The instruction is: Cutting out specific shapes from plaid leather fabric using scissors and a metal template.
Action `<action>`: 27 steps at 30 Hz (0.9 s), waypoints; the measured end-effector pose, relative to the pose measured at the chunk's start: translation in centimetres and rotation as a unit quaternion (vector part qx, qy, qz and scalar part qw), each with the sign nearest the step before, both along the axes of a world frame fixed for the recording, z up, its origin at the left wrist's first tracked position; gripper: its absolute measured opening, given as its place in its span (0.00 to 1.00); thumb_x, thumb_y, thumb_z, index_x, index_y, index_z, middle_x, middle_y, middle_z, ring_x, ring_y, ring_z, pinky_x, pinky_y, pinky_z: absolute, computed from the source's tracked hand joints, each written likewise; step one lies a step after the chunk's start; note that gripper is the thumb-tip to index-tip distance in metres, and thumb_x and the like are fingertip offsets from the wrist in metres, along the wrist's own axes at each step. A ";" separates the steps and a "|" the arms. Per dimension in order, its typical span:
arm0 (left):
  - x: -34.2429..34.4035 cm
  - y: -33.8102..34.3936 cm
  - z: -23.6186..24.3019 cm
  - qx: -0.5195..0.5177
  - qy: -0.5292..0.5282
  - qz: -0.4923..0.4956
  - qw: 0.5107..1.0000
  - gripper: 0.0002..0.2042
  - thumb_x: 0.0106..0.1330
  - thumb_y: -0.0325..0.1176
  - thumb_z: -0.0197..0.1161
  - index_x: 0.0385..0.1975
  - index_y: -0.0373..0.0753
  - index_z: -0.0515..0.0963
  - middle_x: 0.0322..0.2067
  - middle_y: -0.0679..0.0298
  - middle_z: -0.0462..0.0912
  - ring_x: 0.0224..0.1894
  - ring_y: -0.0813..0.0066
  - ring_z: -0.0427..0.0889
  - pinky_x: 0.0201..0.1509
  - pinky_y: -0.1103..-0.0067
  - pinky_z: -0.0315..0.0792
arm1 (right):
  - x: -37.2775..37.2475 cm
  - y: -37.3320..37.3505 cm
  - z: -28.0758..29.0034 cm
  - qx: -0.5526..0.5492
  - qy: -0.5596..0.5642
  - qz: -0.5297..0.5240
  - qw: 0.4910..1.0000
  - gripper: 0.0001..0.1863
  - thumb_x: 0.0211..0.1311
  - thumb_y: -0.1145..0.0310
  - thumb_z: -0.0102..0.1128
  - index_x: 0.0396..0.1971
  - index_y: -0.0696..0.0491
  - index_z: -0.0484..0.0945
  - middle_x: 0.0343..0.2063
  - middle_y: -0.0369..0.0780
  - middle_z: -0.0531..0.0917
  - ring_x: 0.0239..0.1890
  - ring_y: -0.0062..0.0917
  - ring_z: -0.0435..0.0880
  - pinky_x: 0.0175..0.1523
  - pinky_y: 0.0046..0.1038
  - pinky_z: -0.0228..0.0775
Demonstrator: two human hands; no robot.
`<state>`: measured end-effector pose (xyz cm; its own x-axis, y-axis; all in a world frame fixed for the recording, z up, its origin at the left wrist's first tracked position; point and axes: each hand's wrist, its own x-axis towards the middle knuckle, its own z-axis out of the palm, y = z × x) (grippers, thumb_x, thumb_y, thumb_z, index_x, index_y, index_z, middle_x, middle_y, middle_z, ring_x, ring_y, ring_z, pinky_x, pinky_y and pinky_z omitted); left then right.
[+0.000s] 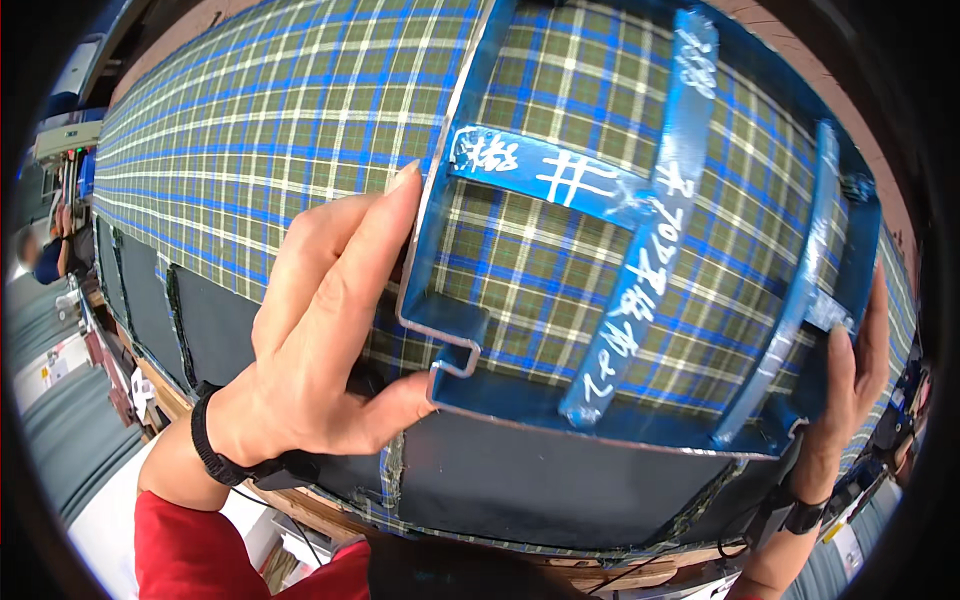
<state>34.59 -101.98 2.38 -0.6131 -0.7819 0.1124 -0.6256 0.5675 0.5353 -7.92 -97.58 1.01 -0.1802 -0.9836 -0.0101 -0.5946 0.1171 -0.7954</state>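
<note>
A blue metal frame (660,230), with crossbars, notched edges and white handwriting, sits over green, blue and white plaid fabric (260,120). My left hand (330,330) grips the frame's left edge, fingertips along the side and thumb at the lower notch. My right hand (850,380) is on the frame's right side, fingers bent round the edge and partly hidden by it. Black straps with dark devices are on both wrists. Dark panels (540,490) with fabric-edged cuts lie along the near side of the fabric.
A wooden edge (590,575) and thin cables run below the panels. At the far left, another person (50,260) in dark clothing is beside a pale machine (67,138). White and grey items fill the lower left, and assorted small things are at the far right rim.
</note>
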 end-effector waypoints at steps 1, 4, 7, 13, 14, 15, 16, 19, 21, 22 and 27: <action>-0.1 0.1 0.0 0.003 -0.023 -0.006 1.000 0.46 0.58 0.42 0.75 0.71 0.20 0.59 0.59 0.44 0.74 0.57 0.55 0.76 0.62 0.68 0.69 | -0.4 0.0 0.0 0.000 0.015 0.010 1.000 0.37 0.69 0.64 0.58 0.73 0.63 0.58 0.67 0.54 0.71 0.67 0.38 0.75 0.72 0.37 0.65; 0.3 0.5 -0.4 0.041 -0.013 0.006 0.999 0.47 0.57 0.38 0.74 0.72 0.22 0.56 0.61 0.44 0.72 0.59 0.54 0.74 0.64 0.67 0.68 | -0.6 -0.1 0.3 0.015 0.030 0.009 0.999 0.37 0.69 0.63 0.57 0.73 0.62 0.59 0.67 0.54 0.71 0.67 0.38 0.75 0.72 0.39 0.65; 0.2 0.3 -0.2 0.022 -0.043 -0.011 0.999 0.49 0.55 0.40 0.76 0.73 0.24 0.55 0.63 0.42 0.69 0.62 0.51 0.71 0.65 0.64 0.66 | -0.9 0.0 1.2 0.011 0.067 0.017 0.998 0.39 0.67 0.62 0.58 0.73 0.62 0.59 0.66 0.54 0.73 0.66 0.39 0.77 0.71 0.38 0.67; 2.5 1.8 0.1 -0.002 -0.124 0.022 0.992 0.51 0.58 0.53 0.75 0.72 0.24 0.57 0.65 0.41 0.68 0.64 0.44 0.71 0.66 0.59 0.66 | 1.8 -0.6 1.0 0.038 -0.033 0.050 0.997 0.44 0.61 0.59 0.66 0.73 0.66 0.60 0.67 0.50 0.72 0.67 0.34 0.75 0.72 0.32 0.62; 2.8 2.0 0.5 -0.008 -0.129 0.029 0.991 0.54 0.56 0.53 0.78 0.74 0.26 0.54 0.67 0.42 0.64 0.67 0.46 0.69 0.66 0.62 0.69 | 1.9 -0.9 0.8 0.035 -0.049 0.067 0.996 0.46 0.59 0.59 0.67 0.73 0.66 0.60 0.67 0.50 0.72 0.67 0.34 0.75 0.72 0.32 0.61; 3.4 2.3 0.2 0.015 -0.098 0.043 0.994 0.54 0.57 0.53 0.78 0.75 0.28 0.53 0.69 0.45 0.62 0.70 0.49 0.67 0.69 0.63 0.67 | 1.9 -1.0 0.6 0.015 -0.057 0.068 0.996 0.46 0.57 0.60 0.67 0.73 0.65 0.60 0.67 0.51 0.72 0.67 0.34 0.74 0.73 0.32 0.61; 3.7 2.4 -0.1 0.038 -0.070 0.057 0.995 0.54 0.57 0.53 0.78 0.76 0.30 0.52 0.71 0.47 0.60 0.72 0.52 0.65 0.72 0.63 0.66 | 1.5 -1.0 0.8 -0.005 -0.066 0.070 0.995 0.47 0.56 0.60 0.68 0.73 0.65 0.60 0.67 0.51 0.72 0.68 0.35 0.74 0.73 0.32 0.61; 3.8 2.2 -0.2 0.060 -0.066 0.064 0.994 0.55 0.56 0.54 0.78 0.76 0.31 0.53 0.73 0.48 0.58 0.74 0.52 0.62 0.74 0.62 0.65 | 1.2 -1.0 1.6 -0.002 -0.064 0.062 0.996 0.48 0.54 0.58 0.68 0.73 0.65 0.60 0.67 0.52 0.72 0.68 0.36 0.74 0.74 0.34 0.60; 3.9 2.6 -0.9 0.040 -0.067 0.068 0.995 0.55 0.56 0.55 0.77 0.76 0.31 0.53 0.73 0.48 0.57 0.74 0.52 0.62 0.74 0.62 0.64 | 0.9 -0.5 1.5 0.004 -0.064 0.048 0.997 0.48 0.54 0.57 0.68 0.73 0.64 0.60 0.67 0.52 0.72 0.68 0.36 0.74 0.74 0.34 0.60; 4.1 2.9 -1.1 0.020 -0.073 0.076 0.994 0.55 0.56 0.55 0.77 0.76 0.32 0.53 0.74 0.48 0.56 0.75 0.52 0.61 0.74 0.62 0.64 | 0.8 -0.5 1.3 0.000 -0.067 0.052 0.996 0.49 0.54 0.56 0.68 0.73 0.64 0.60 0.68 0.52 0.72 0.69 0.36 0.74 0.74 0.34 0.60; 3.9 2.9 -1.0 -0.005 -0.085 0.048 0.995 0.56 0.56 0.51 0.78 0.75 0.27 0.50 0.72 0.46 0.56 0.73 0.51 0.65 0.70 0.64 0.72 | 0.7 -0.7 0.9 -0.069 -0.164 0.123 0.976 0.52 0.54 0.51 0.71 0.74 0.64 0.59 0.69 0.52 0.70 0.70 0.36 0.71 0.74 0.35 0.59</action>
<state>38.53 -99.09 1.40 -0.5469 -0.8369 0.0213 -0.7576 0.5056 0.4129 -7.18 -98.29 1.92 0.0518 -0.9927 0.1085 -0.3026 -0.1191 -0.9456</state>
